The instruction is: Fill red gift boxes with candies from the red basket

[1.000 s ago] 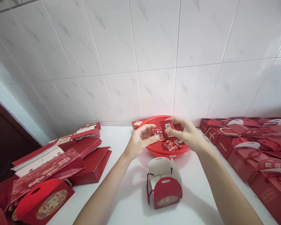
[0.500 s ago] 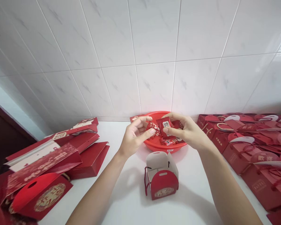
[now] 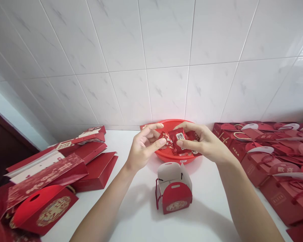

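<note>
My left hand (image 3: 145, 144) pinches a red wrapped candy with a pale floral print (image 3: 168, 140) between thumb and fingers. Close beside it, my right hand (image 3: 204, 141) grips a red packet with a white label and dark characters (image 3: 179, 137). Both hands are above the front of a red plastic basket (image 3: 173, 125), which has more red packets in it, partly hidden by my right hand. Nearer to me stands a small red gift box (image 3: 176, 198) with its top open, a pale inside and a dark red cord at its left side.
Several red boxes and bags, some lying flat (image 3: 93, 174), are piled on the left, with a red box bearing a gold emblem (image 3: 54, 211) in front. Rows of red gift boxes (image 3: 265, 161) fill the right side. A tiled wall (image 3: 166, 90) rises behind the white table (image 3: 138, 215).
Both hands have shifted only slightly, and the held packet has tilted a little against the candy. The open gift box stands where it was.
</note>
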The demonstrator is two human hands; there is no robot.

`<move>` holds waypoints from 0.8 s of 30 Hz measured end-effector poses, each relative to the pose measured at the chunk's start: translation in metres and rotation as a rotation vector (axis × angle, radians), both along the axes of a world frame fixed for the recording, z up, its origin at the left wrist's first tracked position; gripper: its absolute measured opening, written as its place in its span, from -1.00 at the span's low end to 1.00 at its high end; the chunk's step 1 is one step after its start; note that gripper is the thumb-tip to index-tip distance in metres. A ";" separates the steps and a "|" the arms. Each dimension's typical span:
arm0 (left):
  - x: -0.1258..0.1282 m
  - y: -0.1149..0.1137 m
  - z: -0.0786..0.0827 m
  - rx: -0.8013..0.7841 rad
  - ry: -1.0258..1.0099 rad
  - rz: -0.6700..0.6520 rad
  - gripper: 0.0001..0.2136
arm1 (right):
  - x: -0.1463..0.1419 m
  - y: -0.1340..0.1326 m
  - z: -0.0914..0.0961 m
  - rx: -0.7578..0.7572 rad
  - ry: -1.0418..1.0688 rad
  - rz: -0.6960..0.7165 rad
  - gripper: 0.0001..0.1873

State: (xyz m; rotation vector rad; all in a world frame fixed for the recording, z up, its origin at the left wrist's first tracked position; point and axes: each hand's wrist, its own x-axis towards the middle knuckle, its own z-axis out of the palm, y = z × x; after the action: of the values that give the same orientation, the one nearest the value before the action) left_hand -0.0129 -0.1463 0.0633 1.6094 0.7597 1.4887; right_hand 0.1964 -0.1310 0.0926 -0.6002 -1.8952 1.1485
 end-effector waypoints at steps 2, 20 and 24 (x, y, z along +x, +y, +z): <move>0.001 -0.001 0.000 -0.009 -0.007 0.010 -0.66 | 0.000 0.000 0.000 -0.013 -0.002 -0.004 -0.81; 0.009 -0.003 -0.006 -0.090 -0.067 -0.085 -0.73 | -0.011 -0.002 -0.004 0.034 0.109 -0.117 -0.83; 0.010 -0.004 -0.006 -0.077 -0.076 -0.052 -0.74 | -0.011 -0.001 -0.005 0.044 0.089 -0.098 -0.84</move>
State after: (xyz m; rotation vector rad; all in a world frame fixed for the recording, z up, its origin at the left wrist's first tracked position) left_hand -0.0033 -0.1504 0.0576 1.4957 0.7178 1.4578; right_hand 0.1858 -0.1324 0.0881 -0.6006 -1.7910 1.0513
